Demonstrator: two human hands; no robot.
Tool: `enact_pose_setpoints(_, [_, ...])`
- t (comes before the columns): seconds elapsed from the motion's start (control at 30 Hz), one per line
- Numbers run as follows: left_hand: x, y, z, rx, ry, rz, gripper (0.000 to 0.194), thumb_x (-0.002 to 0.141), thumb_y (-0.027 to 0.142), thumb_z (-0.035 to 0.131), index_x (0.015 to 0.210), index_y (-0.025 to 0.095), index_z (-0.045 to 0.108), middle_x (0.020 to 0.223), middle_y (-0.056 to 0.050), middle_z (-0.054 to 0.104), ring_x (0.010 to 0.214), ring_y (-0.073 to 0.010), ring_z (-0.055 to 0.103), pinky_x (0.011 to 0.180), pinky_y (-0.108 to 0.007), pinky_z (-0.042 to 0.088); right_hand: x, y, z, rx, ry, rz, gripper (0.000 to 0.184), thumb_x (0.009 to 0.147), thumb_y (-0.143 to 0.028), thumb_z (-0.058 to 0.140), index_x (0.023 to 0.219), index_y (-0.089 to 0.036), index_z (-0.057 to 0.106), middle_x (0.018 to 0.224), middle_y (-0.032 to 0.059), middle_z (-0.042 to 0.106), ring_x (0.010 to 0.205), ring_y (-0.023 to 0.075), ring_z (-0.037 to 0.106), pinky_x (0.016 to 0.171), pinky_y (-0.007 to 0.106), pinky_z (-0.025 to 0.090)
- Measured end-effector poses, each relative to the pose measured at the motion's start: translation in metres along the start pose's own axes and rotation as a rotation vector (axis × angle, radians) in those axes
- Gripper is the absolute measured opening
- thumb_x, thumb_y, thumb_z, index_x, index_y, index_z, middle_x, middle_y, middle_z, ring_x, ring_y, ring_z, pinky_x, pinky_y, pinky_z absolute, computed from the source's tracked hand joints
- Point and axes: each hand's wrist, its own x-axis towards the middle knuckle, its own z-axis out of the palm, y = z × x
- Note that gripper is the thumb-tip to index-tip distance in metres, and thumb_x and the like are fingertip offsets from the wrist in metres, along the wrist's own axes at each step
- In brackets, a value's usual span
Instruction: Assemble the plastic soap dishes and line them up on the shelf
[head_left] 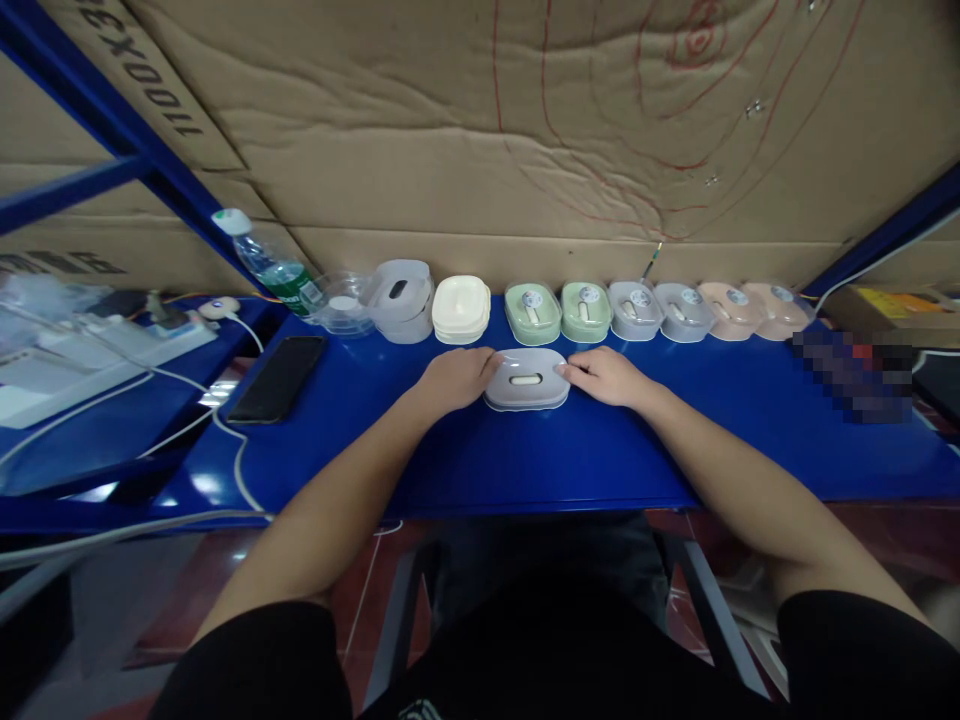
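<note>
A grey oval lidded box (526, 380) with a white slot in its top lies on the blue table (525, 460), right in front of me. My left hand (456, 377) grips its left end, fingers curled against the lid's edge. My right hand (604, 376) holds the right end the same way. Behind it, along the cardboard wall, runs a row of similar boxes: two green (559, 312), two grey (660, 310) and two peach (754, 307) ones.
A cream stack of lids (460, 309), a grey stack (401, 298) and clear trays (343, 302) stand at the back left beside a tilted water bottle (271, 263). A black phone (277, 378), white cables (225, 440) and a power strip (127, 340) lie to the left.
</note>
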Motion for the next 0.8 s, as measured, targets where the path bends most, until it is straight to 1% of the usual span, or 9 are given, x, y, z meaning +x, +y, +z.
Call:
enact_pose_setpoints(0.17, [0.000, 0.005, 0.000, 0.033, -0.010, -0.013, 0.048, 0.112, 0.043, 0.036, 0.111, 0.022, 0.079, 0.117, -0.013, 0.081, 0.107, -0.0322, 0.076, 0.089, -0.041, 0.056, 0.004, -0.005, 0.003, -0.056, -0.020, 0.101, 0.057, 0.109, -0.057, 0.039, 0.068, -0.023, 0.059, 0.075, 0.0058, 0.069, 0.072, 0.0208, 0.061, 0.065, 0.034, 0.034])
enact_pose_setpoints(0.27, [0.000, 0.006, -0.002, -0.022, 0.072, -0.010, 0.040, 0.108, 0.047, 0.048, 0.114, 0.024, 0.080, 0.113, -0.011, 0.082, 0.104, -0.0316, 0.076, 0.086, -0.040, 0.057, 0.004, -0.005, 0.005, -0.071, -0.017, 0.119, 0.057, 0.109, -0.057, 0.039, 0.068, -0.023, 0.060, 0.075, 0.0061, 0.071, 0.073, 0.0217, 0.062, 0.065, 0.034, 0.034])
enact_pose_setpoints(0.33, [0.000, -0.001, -0.010, -0.095, 0.234, -0.047, 0.035, 0.103, 0.050, 0.059, 0.116, 0.025, 0.080, 0.104, -0.009, 0.082, 0.099, -0.0295, 0.076, 0.085, -0.039, 0.057, 0.004, -0.004, 0.005, -0.068, -0.008, 0.106, 0.059, 0.109, -0.061, 0.038, 0.068, -0.023, 0.059, 0.074, 0.0057, 0.070, 0.073, 0.0218, 0.062, 0.065, 0.034, 0.035])
enact_pose_setpoints(0.4, [-0.001, -0.017, -0.023, -0.174, 0.514, -0.133, 0.033, 0.102, 0.047, 0.062, 0.118, 0.023, 0.078, 0.097, -0.007, 0.080, 0.095, -0.0270, 0.075, 0.089, -0.038, 0.057, 0.002, -0.002, 0.004, -0.057, 0.006, 0.081, 0.063, 0.109, -0.067, 0.037, 0.068, -0.024, 0.057, 0.072, 0.0049, 0.069, 0.071, 0.0213, 0.062, 0.065, 0.033, 0.035])
enact_pose_setpoints(0.47, [-0.004, -0.042, -0.039, -0.207, 0.837, -0.247, 0.030, 0.104, 0.037, 0.056, 0.120, 0.021, 0.075, 0.106, -0.008, 0.077, 0.104, -0.0265, 0.073, 0.099, -0.041, 0.056, 0.002, 0.000, 0.004, -0.042, 0.011, 0.061, 0.065, 0.107, -0.072, 0.037, 0.068, -0.024, 0.055, 0.070, 0.0037, 0.067, 0.069, 0.0203, 0.061, 0.064, 0.033, 0.034])
enact_pose_setpoints(0.53, [-0.009, -0.072, -0.055, -0.175, 0.993, -0.363, 0.027, 0.101, 0.026, 0.055, 0.120, 0.020, 0.073, 0.123, -0.014, 0.072, 0.122, -0.0317, 0.068, 0.110, -0.047, 0.052, 0.001, 0.002, 0.004, -0.032, 0.012, 0.046, 0.065, 0.106, -0.074, 0.037, 0.069, -0.024, 0.054, 0.069, 0.0029, 0.066, 0.067, 0.0196, 0.059, 0.064, 0.033, 0.033])
enact_pose_setpoints(0.6, [-0.015, -0.100, -0.065, -0.157, 0.880, -0.497, 0.029, 0.092, 0.024, 0.065, 0.120, 0.022, 0.073, 0.137, -0.015, 0.064, 0.128, -0.0381, 0.066, 0.113, -0.052, 0.051, 0.001, 0.002, 0.004, -0.031, 0.015, 0.038, 0.065, 0.106, -0.075, 0.038, 0.070, -0.024, 0.055, 0.070, 0.0027, 0.067, 0.066, 0.0194, 0.059, 0.063, 0.033, 0.033])
enact_pose_setpoints(0.73, [-0.022, -0.133, -0.068, -0.062, 0.513, -0.651, 0.040, 0.080, 0.026, 0.075, 0.119, 0.021, 0.072, 0.149, -0.021, 0.057, 0.125, -0.0480, 0.068, 0.110, -0.063, 0.052, 0.000, 0.001, 0.003, -0.017, 0.004, 0.029, 0.063, 0.106, -0.074, 0.040, 0.072, -0.024, 0.059, 0.072, 0.0027, 0.069, 0.068, 0.0195, 0.061, 0.064, 0.033, 0.033])
enact_pose_setpoints(0.8, [-0.023, -0.139, -0.065, -0.020, 0.462, -0.670, 0.034, 0.081, 0.025, 0.074, 0.114, 0.019, 0.073, 0.150, -0.022, 0.057, 0.125, -0.0477, 0.068, 0.110, -0.063, 0.052, -0.001, 0.000, 0.001, -0.008, -0.006, 0.022, 0.063, 0.106, -0.074, 0.041, 0.074, -0.024, 0.061, 0.073, 0.0027, 0.069, 0.069, 0.0195, 0.061, 0.065, 0.033, 0.034])
